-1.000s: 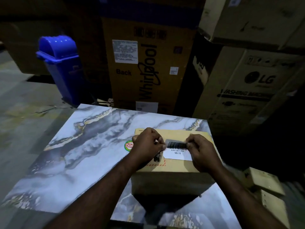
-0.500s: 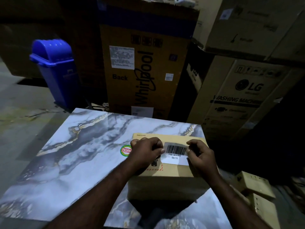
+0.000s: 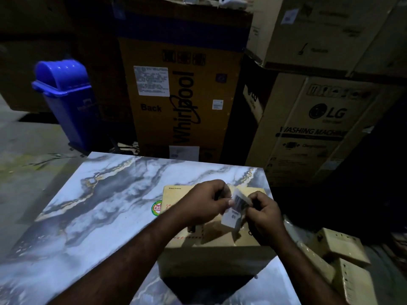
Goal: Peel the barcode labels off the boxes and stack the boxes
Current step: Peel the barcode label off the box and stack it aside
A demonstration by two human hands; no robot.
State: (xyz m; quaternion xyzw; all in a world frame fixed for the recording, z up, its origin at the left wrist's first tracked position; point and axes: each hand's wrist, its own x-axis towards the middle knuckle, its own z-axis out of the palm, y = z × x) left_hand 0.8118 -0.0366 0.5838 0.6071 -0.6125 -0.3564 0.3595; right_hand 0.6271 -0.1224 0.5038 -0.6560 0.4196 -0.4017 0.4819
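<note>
Pinching the barcode label (image 3: 234,208) between fingers (image 3: 229,202) of left hand (image 3: 204,203) and right hand (image 3: 264,211), peeling slowly and low, keeping the box (image 3: 211,254) from shifting on the table (image 3: 99,205).

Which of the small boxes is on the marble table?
The box under both hands, with the barcode label lifted off it. The other small boxes sit lower, off the table's right edge.
</note>
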